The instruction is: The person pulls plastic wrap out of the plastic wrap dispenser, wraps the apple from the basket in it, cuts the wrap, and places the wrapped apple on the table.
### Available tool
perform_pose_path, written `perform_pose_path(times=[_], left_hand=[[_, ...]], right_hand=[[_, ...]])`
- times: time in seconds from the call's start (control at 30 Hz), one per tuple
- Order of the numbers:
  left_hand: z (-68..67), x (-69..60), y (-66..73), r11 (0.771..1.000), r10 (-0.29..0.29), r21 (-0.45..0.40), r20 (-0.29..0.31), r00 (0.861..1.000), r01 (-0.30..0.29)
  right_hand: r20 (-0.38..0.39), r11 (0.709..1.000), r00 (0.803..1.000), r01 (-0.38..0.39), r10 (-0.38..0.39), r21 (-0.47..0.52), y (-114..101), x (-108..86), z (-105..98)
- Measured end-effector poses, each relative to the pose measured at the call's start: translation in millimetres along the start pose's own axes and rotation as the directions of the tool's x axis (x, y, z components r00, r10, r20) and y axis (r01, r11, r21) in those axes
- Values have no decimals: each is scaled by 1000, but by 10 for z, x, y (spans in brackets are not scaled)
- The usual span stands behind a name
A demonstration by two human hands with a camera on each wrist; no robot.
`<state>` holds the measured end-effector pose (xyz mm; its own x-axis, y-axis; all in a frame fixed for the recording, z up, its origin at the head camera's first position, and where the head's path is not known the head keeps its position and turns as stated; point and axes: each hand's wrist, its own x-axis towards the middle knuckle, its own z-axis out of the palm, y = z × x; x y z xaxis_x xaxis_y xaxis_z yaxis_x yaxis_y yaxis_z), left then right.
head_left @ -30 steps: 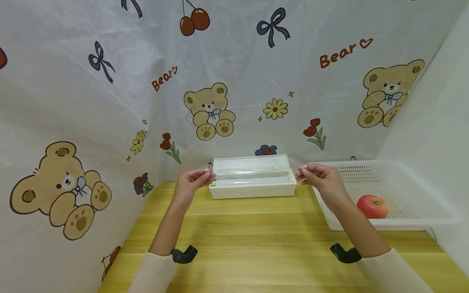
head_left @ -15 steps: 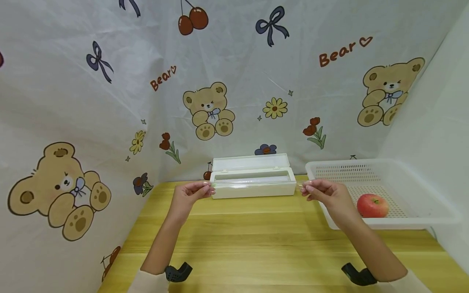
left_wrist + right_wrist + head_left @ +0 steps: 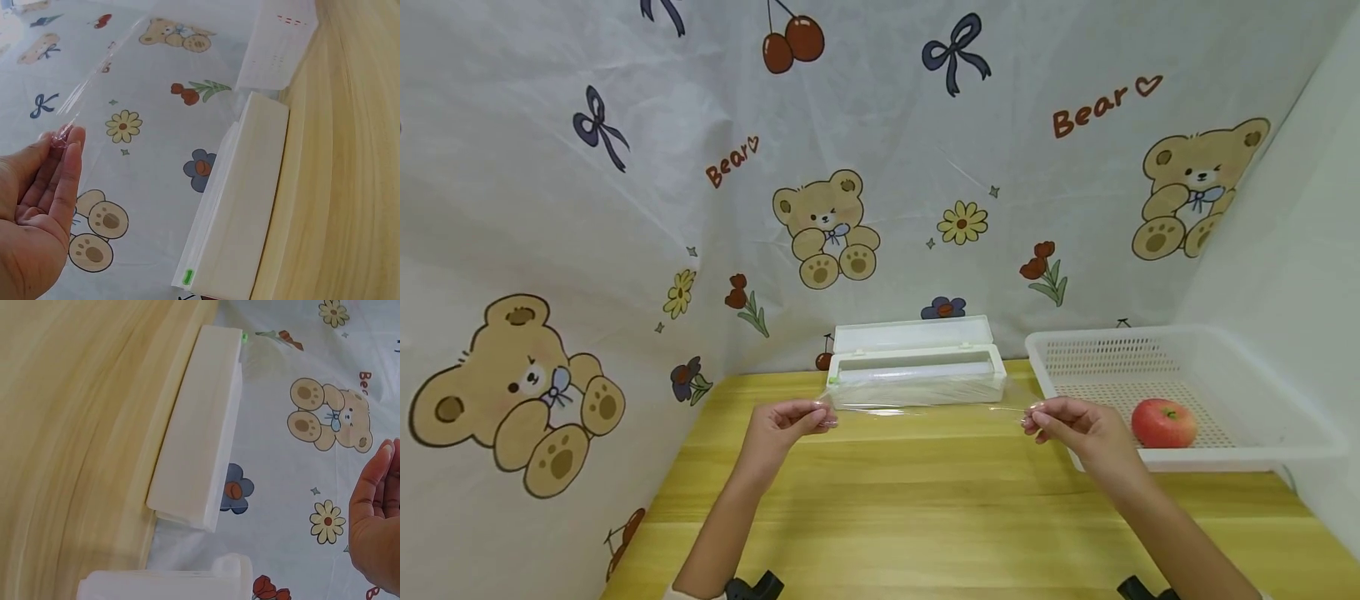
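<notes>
Clear plastic film (image 3: pixel 887 410) stretches between the two hands, running back to a white box (image 3: pixel 917 392) whose lid (image 3: pixel 913 335) stands raised. A pale roll (image 3: pixel 917 372) lies inside the box. The left hand (image 3: pixel 782 437) pinches the film's left corner between thumb and fingers; in the left wrist view that hand (image 3: pixel 47 194) holds the bunched film (image 3: pixel 62 134). At the film's right corner, the right hand (image 3: pixel 1082 433) pinches it in front of the basket. The right wrist view shows only part of this hand (image 3: pixel 378 519), its fingertips cut off by the frame edge.
A white perforated basket (image 3: pixel 1247 455) stands at the right with a red apple (image 3: pixel 1163 423) in it. Behind the wooden table (image 3: pixel 895 517) hangs a cloth (image 3: pixel 910 150) printed with bears. A plain white wall (image 3: pixel 1300 275) rises at the right.
Both hands have come down and toward the person, and the right one also moved right. The film now reaches forward past the box's front edge. Box, basket and apple stay put.
</notes>
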<state>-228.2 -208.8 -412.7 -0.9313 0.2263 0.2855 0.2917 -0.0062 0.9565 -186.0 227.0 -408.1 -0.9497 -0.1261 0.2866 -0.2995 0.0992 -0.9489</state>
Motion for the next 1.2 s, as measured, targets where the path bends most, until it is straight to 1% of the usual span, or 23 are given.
perform_pose_path(times=[0.13,0.23,0.47,0.57,0.67,0.73,0.83,1.0,1.1,1.2], left_hand=[[-8,-85,-37,1000,-10,-1,10,1000,10],[-17,-134,-58,1000,-8,2,24,1000,8],[-16,-256,-86,1000,-24,3,66,998,24],[-23,-301,-107,1000,-13,8,96,995,12],[-34,-345,-134,1000,4,-2,131,991,-4],[-38,-376,-154,1000,7,-17,152,988,-5],[-38,-427,-196,999,-24,-32,173,985,30],[-34,-527,-296,995,-92,-16,197,976,97],[-34,-584,-368,992,-121,-13,207,971,127],[-34,-629,-447,990,-134,-21,215,967,142]], right_hand=[[24,999,999,27,-28,31,45,-62,4],[31,999,999,31,-31,13,63,-100,9],[28,997,999,-20,22,-75,90,-215,6],[42,996,998,-39,43,-86,104,-269,1],[64,995,996,-59,64,-79,119,-321,1],[82,995,994,-66,72,-72,138,-356,3],[104,995,991,-75,81,-61,183,-414,2],[137,995,986,-88,94,-48,294,-515,-5],[181,996,979,-88,89,-16,372,-553,-8],[232,998,971,-61,53,26,452,-575,-12]])
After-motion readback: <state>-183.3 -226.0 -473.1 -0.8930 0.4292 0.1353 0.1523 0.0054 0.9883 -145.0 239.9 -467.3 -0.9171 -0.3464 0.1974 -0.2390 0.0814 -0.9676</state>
